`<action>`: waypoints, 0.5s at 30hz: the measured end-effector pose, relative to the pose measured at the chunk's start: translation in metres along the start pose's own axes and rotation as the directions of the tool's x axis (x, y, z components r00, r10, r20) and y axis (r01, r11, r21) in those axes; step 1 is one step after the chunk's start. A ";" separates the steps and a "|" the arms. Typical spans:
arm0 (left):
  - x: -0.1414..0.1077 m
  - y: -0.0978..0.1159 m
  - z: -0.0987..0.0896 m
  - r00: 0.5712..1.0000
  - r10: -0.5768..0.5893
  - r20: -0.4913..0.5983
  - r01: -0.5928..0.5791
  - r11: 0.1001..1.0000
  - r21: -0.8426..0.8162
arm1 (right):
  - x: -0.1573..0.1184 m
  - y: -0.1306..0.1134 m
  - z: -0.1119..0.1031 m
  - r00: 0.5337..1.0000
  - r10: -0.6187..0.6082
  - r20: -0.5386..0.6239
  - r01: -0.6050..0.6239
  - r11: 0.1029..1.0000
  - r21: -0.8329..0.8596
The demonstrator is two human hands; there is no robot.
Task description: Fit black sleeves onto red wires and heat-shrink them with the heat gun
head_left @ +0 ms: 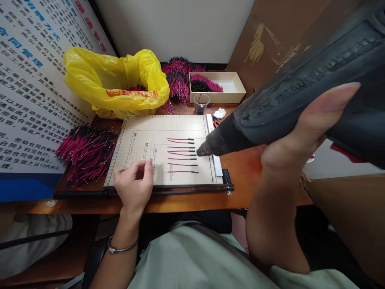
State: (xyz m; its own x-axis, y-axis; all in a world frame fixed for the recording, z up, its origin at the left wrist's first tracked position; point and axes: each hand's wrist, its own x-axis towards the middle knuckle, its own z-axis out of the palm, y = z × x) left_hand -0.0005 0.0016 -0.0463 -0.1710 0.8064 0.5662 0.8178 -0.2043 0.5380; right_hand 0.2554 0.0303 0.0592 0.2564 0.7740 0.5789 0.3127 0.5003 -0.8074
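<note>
My right hand is wrapped round a dark grey heat gun. Its nozzle tilts down to the left, close to the black sleeve ends of several pink-red wires. These wires lie roughly parallel in a row on a cream paper trimmer board printed with a grid and paper sizes. Left of the row, my left hand rests by the board's front edge, fingers curled in and thumb raised beside them. Nothing shows in its grasp.
A heap of wires lies left of the board. Behind stand a yellow plastic bag, more piled wires, a cardboard box partly filled with wires, and a clear cup. Crumpled tissue and red-handled scissors lie near the nozzle.
</note>
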 end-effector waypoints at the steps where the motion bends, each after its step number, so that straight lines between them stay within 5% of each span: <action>1: 0.001 -0.001 -0.002 1.000 0.014 0.014 -0.014 1.000 0.001 | -0.002 0.000 0.000 0.999 0.038 0.026 -0.039 0.999 0.005; 4: 0.005 -0.009 -0.009 0.996 0.073 0.049 -0.075 0.997 0.031 | -0.004 0.001 0.000 0.990 0.103 0.092 -0.106 0.994 0.033; 9: 0.000 -0.021 -0.016 0.994 0.107 0.023 -0.109 0.989 0.095 | -0.003 0.011 0.003 0.993 -0.036 -0.116 0.046 0.995 0.092; 15: -0.006 -0.019 -0.014 0.993 0.112 -0.034 -0.108 0.989 0.099 | -0.001 0.016 0.009 0.976 -0.104 -0.190 0.115 0.992 0.052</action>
State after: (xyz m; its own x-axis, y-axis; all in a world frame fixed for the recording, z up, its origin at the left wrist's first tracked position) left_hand -0.0225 -0.0073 -0.0517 -0.0969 0.7590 0.6438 0.8819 -0.2343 0.4090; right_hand 0.2515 0.0413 0.0453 0.3914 0.6303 0.6704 0.2926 0.6055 -0.7401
